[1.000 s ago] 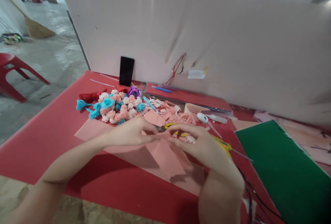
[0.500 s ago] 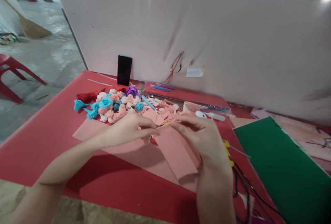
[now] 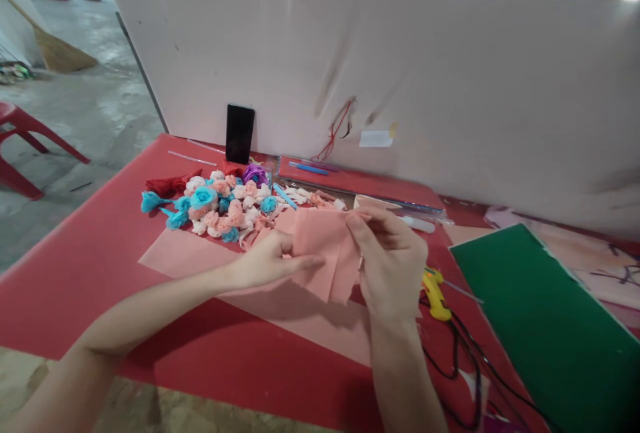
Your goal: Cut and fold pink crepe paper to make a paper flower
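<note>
Both hands hold a folded piece of pink crepe paper point(image 3: 320, 249) above the red table point(image 3: 90, 266). My right hand point(image 3: 390, 263) pinches its top right edge, fingers closed on it. My left hand point(image 3: 267, 259) grips its left side from below, fingers closed under the paper. A larger pink sheet point(image 3: 200, 256) lies flat on the table beneath them. Behind the hands lies a heap of small paper flowers point(image 3: 220, 203) in pink, white and blue, with pink paper scraps point(image 3: 320, 199) beside it.
A yellow glue gun point(image 3: 434, 289) with a black cord point(image 3: 460, 366) lies right of my right hand. A green sheet point(image 3: 545, 326) covers the table's right side. A black phone point(image 3: 239, 133) leans on the white board point(image 3: 400, 59). A red chair point(image 3: 25, 146) stands far left.
The folded pink paper was lifted off the table and raised upright between both hands. My right hand moved up and back, uncovering the yellow glue gun.
</note>
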Motion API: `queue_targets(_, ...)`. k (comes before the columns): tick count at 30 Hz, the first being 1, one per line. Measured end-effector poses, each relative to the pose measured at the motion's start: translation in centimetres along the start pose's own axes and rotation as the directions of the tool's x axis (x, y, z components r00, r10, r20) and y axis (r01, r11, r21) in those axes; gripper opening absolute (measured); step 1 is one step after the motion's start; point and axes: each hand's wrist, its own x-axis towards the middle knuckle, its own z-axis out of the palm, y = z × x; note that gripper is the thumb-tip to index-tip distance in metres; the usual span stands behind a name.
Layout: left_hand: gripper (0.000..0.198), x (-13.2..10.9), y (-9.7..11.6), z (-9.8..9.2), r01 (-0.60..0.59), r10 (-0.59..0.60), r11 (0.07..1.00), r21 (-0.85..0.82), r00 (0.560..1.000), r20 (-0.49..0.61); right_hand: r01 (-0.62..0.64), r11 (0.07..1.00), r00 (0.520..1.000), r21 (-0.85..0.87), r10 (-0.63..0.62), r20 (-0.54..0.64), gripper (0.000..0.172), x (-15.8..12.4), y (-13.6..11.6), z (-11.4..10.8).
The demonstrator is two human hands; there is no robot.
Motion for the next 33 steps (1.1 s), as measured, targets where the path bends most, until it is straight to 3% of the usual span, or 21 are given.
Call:
queue_targets(3,0.048,-0.1,0.3,-0.6,0.011,-0.01,1.0,0.019,0.999,-0.038,-0.075,0.995,0.97,0.058,0.06,0.235,0.028,0.6,-0.3,-0.6)
queue_targets(5,0.049,-0.1,0.5,-1.0,0.013,-0.011,0.999,0.033,0.998,-0.059,-0.122,0.992,0.899,0.029,0.098,0.426,0.03,1.0,-0.6,-1.2)
queue_targets(7,0.05,-0.3,0.8,-1.4,0.01,-0.006,0.998,0.057,0.997,-0.074,-0.138,0.99,0.837,-0.034,0.135,0.53,0.022,1.1,-0.9,-1.5)
queue_targets(9,0.048,-0.4,1.2,-1.6,-0.006,0.009,0.998,0.065,0.999,-0.049,-0.153,0.986,0.82,-0.069,0.166,0.547,0.015,1.0,-1.0,-1.7)
queue_targets(13,0.037,-0.7,2.1,-1.9,-0.068,0.068,0.996,0.057,0.998,-0.009,-0.222,0.975,0.842,-0.02,0.202,0.5,0.011,0.8,-0.8,-1.6)
queue_targets(20,0.018,-0.9,1.6,-2.0,-0.174,0.159,0.98,-0.094,0.976,-0.151,-0.129,0.991,0.887,0.041,0.097,0.451,0.01,0.8,-0.6,-1.8)
queue_targets(26,0.033,-0.9,1.2,-2.2,-0.217,0.198,0.961,-0.171,0.973,-0.122,0.032,0.997,0.832,0.068,-0.064,0.551,0.026,1.2,-0.4,-2.2)
queue_targets(33,0.033,-1.1,1.3,-2.4,-0.313,0.308,0.945,-0.093,0.949,-0.067,0.039,0.993,0.813,0.113,-0.097,0.574,0.03,1.0,-0.8,-2.2)
